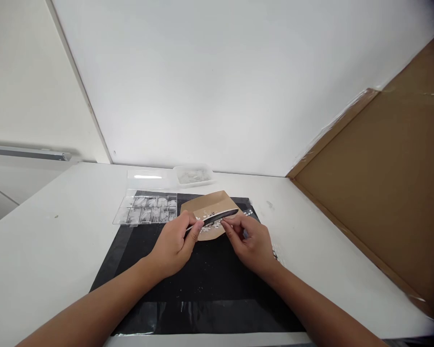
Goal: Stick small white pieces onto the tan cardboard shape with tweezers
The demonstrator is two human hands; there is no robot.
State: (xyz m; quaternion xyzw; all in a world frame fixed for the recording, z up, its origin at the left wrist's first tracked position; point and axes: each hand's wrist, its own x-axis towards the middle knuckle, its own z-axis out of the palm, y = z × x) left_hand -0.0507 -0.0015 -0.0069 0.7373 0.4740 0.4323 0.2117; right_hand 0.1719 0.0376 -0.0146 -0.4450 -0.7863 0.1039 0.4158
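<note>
Black and thin, a long nail file (217, 219) lies between our two hands in the head view, just above the brown paper envelope (211, 212) on the black mat (202, 284). Its long side runs from low left up to the right. Our left hand (173, 246) pinches its low end with closed fingers. Our right hand (253, 243) pinches something tiny by the file's high end; we cannot tell what. Both hands are right at the file. A clear plastic box with small slots (148, 209) sits to the left.
</note>
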